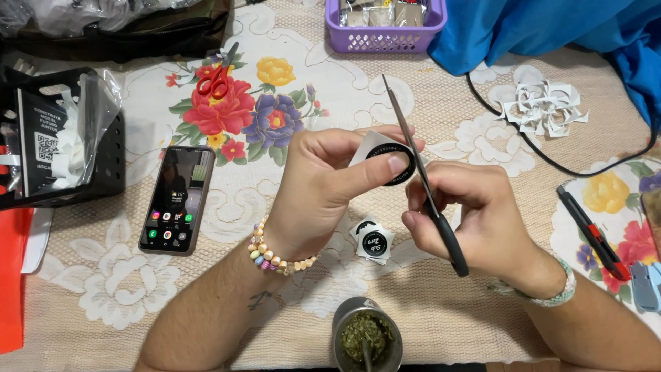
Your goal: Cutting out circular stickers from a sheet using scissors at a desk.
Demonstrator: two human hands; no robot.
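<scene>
My left hand (pixel 330 182) pinches a white paper piece printed with a round black sticker (pixel 385 162), held up above the table. My right hand (pixel 475 217) grips black-handled scissors (pixel 421 180); the blades point up and away and sit against the edge of the round sticker. On the cloth just below the hands lies a small pile of cut black-and-white stickers (pixel 372 240). A beaded bracelet is on my left wrist and a pale band on my right wrist.
A smartphone (pixel 176 200) lies at left beside a black basket (pixel 62 138) with paper. Red scissors (pixel 217 76) and a purple basket (pixel 385 27) lie beyond. Paper scraps (pixel 544 107), a black cable, a red-black utility knife (pixel 592 231) at right. A metal cup of green herb (pixel 367 337) stands near.
</scene>
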